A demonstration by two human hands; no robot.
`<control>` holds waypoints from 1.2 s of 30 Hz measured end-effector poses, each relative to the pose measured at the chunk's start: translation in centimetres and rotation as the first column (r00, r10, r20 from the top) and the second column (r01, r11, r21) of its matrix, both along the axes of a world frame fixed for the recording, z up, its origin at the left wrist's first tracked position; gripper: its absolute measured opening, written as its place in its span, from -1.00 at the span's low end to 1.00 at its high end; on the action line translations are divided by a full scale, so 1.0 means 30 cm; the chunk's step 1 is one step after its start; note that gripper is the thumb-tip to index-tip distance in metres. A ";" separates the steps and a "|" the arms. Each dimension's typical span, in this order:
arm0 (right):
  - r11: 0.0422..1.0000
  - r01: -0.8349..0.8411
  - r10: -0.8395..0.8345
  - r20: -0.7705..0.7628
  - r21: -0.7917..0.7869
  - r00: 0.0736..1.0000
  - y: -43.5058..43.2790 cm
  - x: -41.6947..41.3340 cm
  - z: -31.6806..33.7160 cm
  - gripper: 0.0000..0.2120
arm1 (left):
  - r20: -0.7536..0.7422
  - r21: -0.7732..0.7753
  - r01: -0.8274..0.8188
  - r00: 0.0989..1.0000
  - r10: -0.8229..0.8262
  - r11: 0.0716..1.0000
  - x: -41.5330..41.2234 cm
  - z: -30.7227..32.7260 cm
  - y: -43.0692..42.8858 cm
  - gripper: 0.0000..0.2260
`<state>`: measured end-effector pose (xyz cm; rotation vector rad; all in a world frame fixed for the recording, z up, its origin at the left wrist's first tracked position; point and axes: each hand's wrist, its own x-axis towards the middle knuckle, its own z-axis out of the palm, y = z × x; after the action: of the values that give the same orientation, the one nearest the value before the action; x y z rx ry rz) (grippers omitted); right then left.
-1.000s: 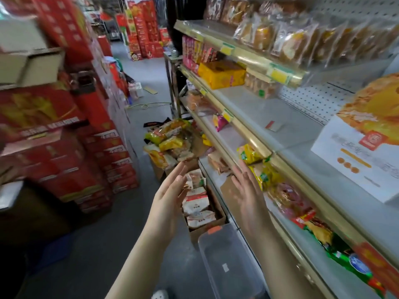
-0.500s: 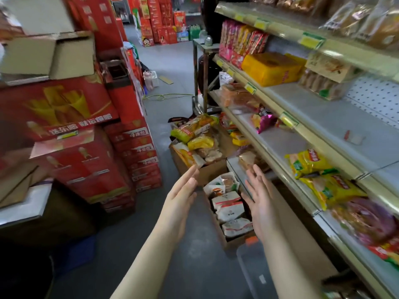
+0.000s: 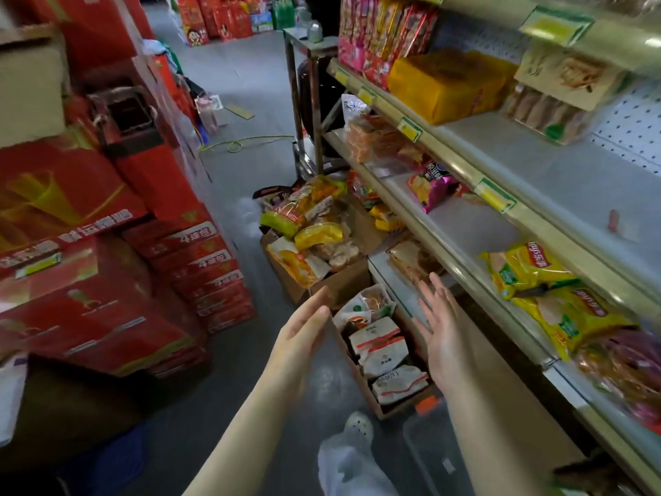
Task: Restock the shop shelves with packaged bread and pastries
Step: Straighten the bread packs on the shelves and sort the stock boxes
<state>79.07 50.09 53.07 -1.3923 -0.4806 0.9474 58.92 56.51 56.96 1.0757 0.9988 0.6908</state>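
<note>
A narrow cardboard box on the floor holds several white-and-red packaged pastries. My left hand hovers just left of it, fingers straight, holding nothing. My right hand hovers to its right, palm facing in, also empty. Behind it a larger cardboard box is heaped with yellow and clear bread packets. The shop shelves run along the right, with yellow snack bags and wrapped bread on them.
Stacks of red cartons wall the aisle's left side. A clear plastic tub with an orange clip lies on the floor near my leg. A metal stand and a yellow cable sit farther down the grey floor.
The view has swung down and left from the upper shelves to the floor boxes. Both hands stay open and apart, now flanking the narrow pastry box.
</note>
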 end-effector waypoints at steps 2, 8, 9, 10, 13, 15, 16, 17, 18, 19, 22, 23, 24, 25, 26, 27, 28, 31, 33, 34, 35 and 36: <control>0.999 0.004 -0.005 -0.034 -0.036 0.999 0.091 0.048 -0.040 -0.71 | -0.018 -0.028 -0.005 1.000 0.004 1.000 0.048 -0.029 0.095 -0.71; 0.992 0.016 -0.020 -0.031 -0.122 0.999 0.264 0.177 -0.129 -0.67 | -0.081 -0.055 0.030 0.996 -0.034 0.998 0.166 -0.108 0.293 -0.71; 0.991 0.020 -0.025 -0.036 -0.135 0.999 0.276 0.196 -0.149 -0.69 | -0.087 -0.070 0.045 0.995 -0.051 0.997 0.182 -0.126 0.316 -0.72; 0.988 0.029 -0.035 -0.040 -0.154 0.999 0.285 0.211 -0.170 -0.68 | -0.094 -0.084 0.066 0.993 -0.074 0.994 0.199 -0.145 0.334 -0.71; 0.967 0.083 -0.101 -0.066 -0.239 0.993 0.296 0.233 -0.232 -0.68 | -0.137 -0.133 0.127 0.980 -0.145 0.983 0.249 -0.218 0.379 -0.63; 0.947 0.106 -0.139 -0.089 -0.302 0.986 0.296 0.242 -0.295 -0.71 | -0.180 -0.182 0.144 0.968 -0.177 0.973 0.285 -0.291 0.416 -0.69; 0.937 0.117 -0.158 -0.100 -0.329 0.982 0.296 0.247 -0.335 -0.70 | -0.200 -0.206 0.154 0.960 -0.196 0.966 0.301 -0.336 0.433 -0.72; 0.924 0.130 -0.182 -0.115 -0.359 0.977 0.295 0.250 -0.368 -0.67 | -0.226 -0.230 0.157 0.951 -0.210 0.960 0.314 -0.383 0.449 -0.74; 0.907 0.145 -0.207 -0.120 -0.395 0.971 0.297 0.254 -0.410 -0.67 | -0.241 -0.257 0.158 0.945 -0.221 0.953 0.330 -0.429 0.465 -0.75; 0.890 0.154 -0.220 -0.109 -0.428 0.969 0.303 0.258 -0.454 -0.69 | -0.270 -0.268 0.168 0.932 -0.242 0.949 0.343 -0.482 0.483 -0.77; 0.836 0.179 -0.268 -0.102 -0.519 0.958 0.324 0.264 -0.610 -0.79 | -0.344 -0.313 0.250 0.870 -0.354 0.916 0.384 -0.644 0.525 -0.78; 0.820 0.184 -0.288 -0.113 -0.542 0.951 0.330 0.263 -0.654 -0.80 | -0.369 -0.315 0.284 0.843 -0.392 0.906 0.397 -0.690 0.533 -0.77; 0.808 0.189 -0.309 -0.129 -0.558 0.942 0.343 0.265 -0.703 -0.79 | -0.378 -0.318 0.310 0.825 -0.420 0.896 0.413 -0.740 0.547 -0.78; 0.792 0.198 -0.341 -0.149 -0.578 0.928 0.356 0.271 -0.764 -0.77 | -0.384 -0.347 0.315 0.812 -0.440 0.883 0.429 -0.802 0.560 -0.80; 0.769 0.208 -0.375 -0.163 -0.604 0.913 0.363 0.274 -0.834 -0.75 | -0.382 -0.387 0.304 0.807 -0.451 0.871 0.443 -0.872 0.566 -0.83; 0.755 0.215 -0.394 -0.167 -0.619 0.904 0.378 0.279 -0.889 -0.72 | -0.381 -0.411 0.297 0.803 -0.458 0.862 0.455 -0.932 0.576 -0.86; 0.745 0.222 -0.406 -0.164 -0.630 0.899 0.393 0.284 -0.967 -0.70 | -0.380 -0.428 0.299 0.797 -0.470 0.853 0.472 -1.007 0.589 -0.86; 0.694 0.244 -0.466 -0.163 -0.678 0.870 0.421 0.291 -1.195 -0.76 | -0.444 -0.413 0.364 0.721 -0.533 0.835 0.516 -1.258 0.610 -0.81; 0.678 0.239 -0.469 -0.159 -0.695 0.869 0.426 0.288 -1.326 -0.75 | -0.518 -0.375 0.416 0.647 -0.559 0.829 0.552 -1.391 0.625 -0.77; 0.671 0.230 -0.465 -0.159 -0.705 0.871 0.427 0.289 -1.388 -0.72 | -0.537 -0.368 0.434 0.622 -0.569 0.822 0.567 -1.457 0.629 -0.75; 0.661 0.223 -0.463 -0.155 -0.716 0.873 0.431 0.289 -1.438 -0.69 | -0.556 -0.363 0.455 0.594 -0.581 0.813 0.581 -1.515 0.635 -0.73; 0.656 0.212 -0.456 -0.156 -0.725 0.876 0.435 0.290 -1.483 -0.67 | -0.578 -0.359 0.476 0.563 -0.591 0.803 0.597 -1.565 0.641 -0.71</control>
<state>87.78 63.15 8.58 -1.8583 0.4551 1.0603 76.82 75.73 10.02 1.4318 1.2096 -0.3375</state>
